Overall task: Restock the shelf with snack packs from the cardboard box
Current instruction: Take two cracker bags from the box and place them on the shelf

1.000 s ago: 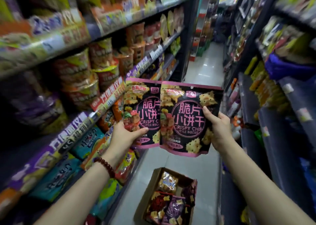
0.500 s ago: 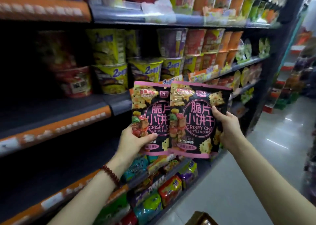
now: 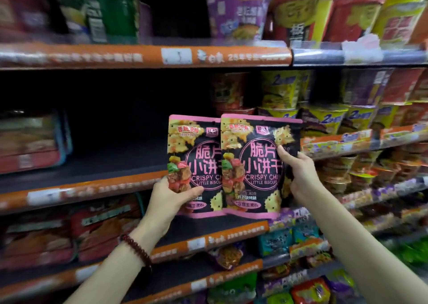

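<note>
The shelving unit fills the view, and its middle shelf (image 3: 97,165) has a dark open stretch on the left, with stacked flat packs (image 3: 30,139) at its far left end and rows of instant noodle cups (image 3: 324,118) to the right. That open stretch looks like the place for the stock in hand, so the step, as I judge it, is to carry both packs up and over the orange price rail (image 3: 81,192) and stand them upright with their fronts facing out. Doing it well would mean lifting the bottom edges over the rail rather than pushing into it, setting the packs side by side rather than overlapped, and letting go one hand at a time so neither tips. The two snack packs are held upright in front of the shelving, level with the middle shelf. The right snack pack (image 3: 257,165) overlaps the edge of the left snack pack (image 3: 192,162). Both are glossy black pouches with pink borders, cracker and skewer pictures, and "CRISPY CHIP LITTLE BISCUIT" lettering. The left hand (image 3: 169,202), a bead bracelet (image 3: 136,249) on its wrist, pinches the left pack's lower corner, thumb across the front. The right hand (image 3: 298,171) grips the right pack's side edge, thumb on the front.
</note>
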Demonstrator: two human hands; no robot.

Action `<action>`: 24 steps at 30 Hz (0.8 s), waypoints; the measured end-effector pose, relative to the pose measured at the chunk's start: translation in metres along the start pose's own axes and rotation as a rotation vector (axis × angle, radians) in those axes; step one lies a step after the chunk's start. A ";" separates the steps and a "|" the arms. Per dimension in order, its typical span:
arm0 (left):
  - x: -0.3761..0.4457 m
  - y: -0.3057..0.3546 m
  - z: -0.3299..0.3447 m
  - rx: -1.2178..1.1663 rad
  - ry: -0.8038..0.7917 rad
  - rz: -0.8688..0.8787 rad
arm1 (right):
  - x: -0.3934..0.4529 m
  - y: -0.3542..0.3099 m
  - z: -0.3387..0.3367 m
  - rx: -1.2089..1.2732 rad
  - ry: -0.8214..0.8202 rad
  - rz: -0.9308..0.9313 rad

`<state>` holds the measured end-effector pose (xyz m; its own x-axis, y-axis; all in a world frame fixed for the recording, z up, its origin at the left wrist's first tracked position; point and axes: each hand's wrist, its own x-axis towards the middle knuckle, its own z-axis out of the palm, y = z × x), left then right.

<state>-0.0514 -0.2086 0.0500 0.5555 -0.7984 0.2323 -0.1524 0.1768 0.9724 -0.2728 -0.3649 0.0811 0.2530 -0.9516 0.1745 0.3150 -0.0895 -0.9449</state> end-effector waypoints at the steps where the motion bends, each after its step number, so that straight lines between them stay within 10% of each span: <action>1: 0.002 0.003 -0.019 0.005 0.022 0.005 | 0.001 0.001 0.020 0.002 -0.028 -0.002; 10: 0.037 0.041 -0.123 -0.029 0.105 0.136 | 0.012 -0.015 0.144 0.004 -0.100 -0.075; 24: 0.093 0.040 -0.093 0.082 0.201 0.173 | 0.067 -0.034 0.130 -0.041 -0.067 -0.320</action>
<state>0.0701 -0.2228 0.1127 0.6652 -0.6288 0.4026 -0.3204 0.2466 0.9146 -0.1475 -0.3870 0.1610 0.2068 -0.8523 0.4805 0.3516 -0.3936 -0.8494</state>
